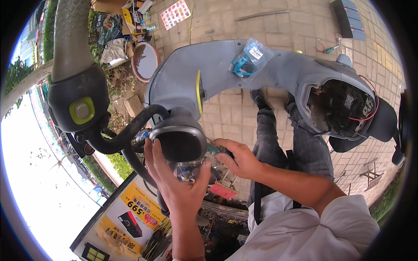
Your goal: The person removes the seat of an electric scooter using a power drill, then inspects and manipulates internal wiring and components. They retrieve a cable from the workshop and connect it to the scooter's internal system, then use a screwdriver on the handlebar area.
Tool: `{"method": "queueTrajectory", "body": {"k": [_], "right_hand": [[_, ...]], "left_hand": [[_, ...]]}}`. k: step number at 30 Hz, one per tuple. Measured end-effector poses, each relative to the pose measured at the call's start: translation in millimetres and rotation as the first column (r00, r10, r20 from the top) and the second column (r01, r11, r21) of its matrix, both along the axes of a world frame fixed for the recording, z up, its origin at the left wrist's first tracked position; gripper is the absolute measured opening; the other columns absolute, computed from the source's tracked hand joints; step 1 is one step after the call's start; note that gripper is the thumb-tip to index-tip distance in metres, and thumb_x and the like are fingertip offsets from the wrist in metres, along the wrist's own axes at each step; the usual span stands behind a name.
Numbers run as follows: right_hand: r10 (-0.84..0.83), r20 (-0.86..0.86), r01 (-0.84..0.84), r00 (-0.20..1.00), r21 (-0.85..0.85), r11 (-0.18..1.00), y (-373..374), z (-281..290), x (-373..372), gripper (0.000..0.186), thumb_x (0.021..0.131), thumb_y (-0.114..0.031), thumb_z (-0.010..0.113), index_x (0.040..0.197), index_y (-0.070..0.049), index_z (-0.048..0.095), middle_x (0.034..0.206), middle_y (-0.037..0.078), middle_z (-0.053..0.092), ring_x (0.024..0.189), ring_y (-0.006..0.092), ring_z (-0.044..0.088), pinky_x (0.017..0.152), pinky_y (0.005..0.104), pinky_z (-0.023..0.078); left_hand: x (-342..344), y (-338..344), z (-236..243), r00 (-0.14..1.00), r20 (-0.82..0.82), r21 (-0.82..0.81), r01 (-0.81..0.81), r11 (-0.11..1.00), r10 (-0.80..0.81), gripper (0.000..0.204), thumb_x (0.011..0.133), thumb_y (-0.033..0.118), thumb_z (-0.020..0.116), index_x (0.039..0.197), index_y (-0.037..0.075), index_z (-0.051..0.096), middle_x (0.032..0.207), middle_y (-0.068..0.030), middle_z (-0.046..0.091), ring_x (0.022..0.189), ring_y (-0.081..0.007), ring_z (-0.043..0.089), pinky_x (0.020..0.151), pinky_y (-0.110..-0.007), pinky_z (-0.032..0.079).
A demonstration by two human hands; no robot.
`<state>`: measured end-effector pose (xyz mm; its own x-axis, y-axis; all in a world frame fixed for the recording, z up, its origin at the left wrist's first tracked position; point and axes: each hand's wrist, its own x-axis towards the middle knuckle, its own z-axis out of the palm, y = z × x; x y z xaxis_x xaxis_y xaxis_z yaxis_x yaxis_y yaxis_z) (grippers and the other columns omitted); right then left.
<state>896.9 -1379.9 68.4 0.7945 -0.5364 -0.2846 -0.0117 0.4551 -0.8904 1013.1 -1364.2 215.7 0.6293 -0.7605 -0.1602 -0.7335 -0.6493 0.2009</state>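
In front of me is a scooter with a grey plastic body (187,65). Its dark dashboard display (176,145) has a rounded grey rim. My left hand (179,185) spans the display's lower part, with fingers along its left side and the thumb near its lower right edge. At the right side of the display, my right hand (237,158) is closed round a screwdriver (214,148) with a green handle. The screwdriver points toward the side of the housing; its tip is hard to make out. The black handlebar (130,130) bends away at the left, ending in a grey grip (69,39).
A clear plastic bag (257,56) with blue parts lies on the body. At the right, an opened compartment (339,104) shows wiring and a red wire. A battery pack (348,19), a basin (146,62) and a yellow-and-white sign board (126,217) stand around.
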Motion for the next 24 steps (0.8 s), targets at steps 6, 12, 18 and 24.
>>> {"method": "queueTrajectory", "body": {"k": [6, 12, 18, 24], "right_hand": [[0.022, 0.164, 0.015, 0.986, -0.224, 0.974, -24.3, -22.5, -4.1, 0.035, 0.086, -0.015, 0.061, 0.118, -0.005, 0.054, 0.095, 0.015, 0.063, 0.078, 0.0325, 0.063, 0.066, 0.0366, 0.051], [0.055, 0.135, -0.02, 0.989, -0.251, 0.968, -28.4, -25.3, -5.6, 0.038, 0.084, -0.014, 0.064, 0.12, -0.008, 0.055, 0.083, 0.012, 0.061, 0.067, 0.032, 0.06, 0.058, 0.0388, 0.047], [0.051, -0.032, -0.058, 0.998, -0.317, 0.947, -30.5, -4.9, -10.2, 0.039, 0.082, -0.014, 0.065, 0.12, -0.009, 0.055, 0.072, 0.009, 0.054, 0.062, 0.0291, 0.058, 0.054, 0.0382, 0.047], [0.006, 0.176, 0.041, 0.984, -0.264, 0.964, -95.5, 46.0, 14.9, 0.043, 0.08, -0.012, 0.067, 0.12, -0.005, 0.055, 0.081, 0.011, 0.06, 0.063, 0.0285, 0.059, 0.053, 0.0352, 0.049]], "left_hand": [[-8.0, -19.1, -32.1, 0.967, 0.248, 0.234, -0.126, 0.964, 0.067, 0.109, 0.06, 0.03, 0.083, 0.144, 0.004, 0.017, 0.143, -0.0265, 0.019, 0.129, -0.0437, 0.025, 0.103, -0.051, 0.028], [0.2, -19.6, -28.8, 0.961, 0.275, 0.293, -0.063, 0.954, -0.021, 0.101, 0.058, 0.026, 0.083, 0.139, 0.004, 0.026, 0.136, -0.027, 0.026, 0.125, -0.0437, 0.029, 0.101, -0.053, 0.029], [1.6, -17.5, -29.9, 0.97, 0.244, 0.26, -0.069, 0.963, 0.004, 0.099, 0.059, 0.028, 0.082, 0.136, 0.001, 0.027, 0.135, -0.0292, 0.026, 0.123, -0.0452, 0.029, 0.1, -0.055, 0.027], [10.6, -6.3, -33.3, 0.976, 0.207, 0.239, 0.02, 0.971, -0.072, 0.095, 0.063, 0.031, 0.079, 0.136, 0.0, 0.028, 0.134, -0.0301, 0.027, 0.124, -0.0455, 0.027, 0.099, -0.055, 0.028]]}}
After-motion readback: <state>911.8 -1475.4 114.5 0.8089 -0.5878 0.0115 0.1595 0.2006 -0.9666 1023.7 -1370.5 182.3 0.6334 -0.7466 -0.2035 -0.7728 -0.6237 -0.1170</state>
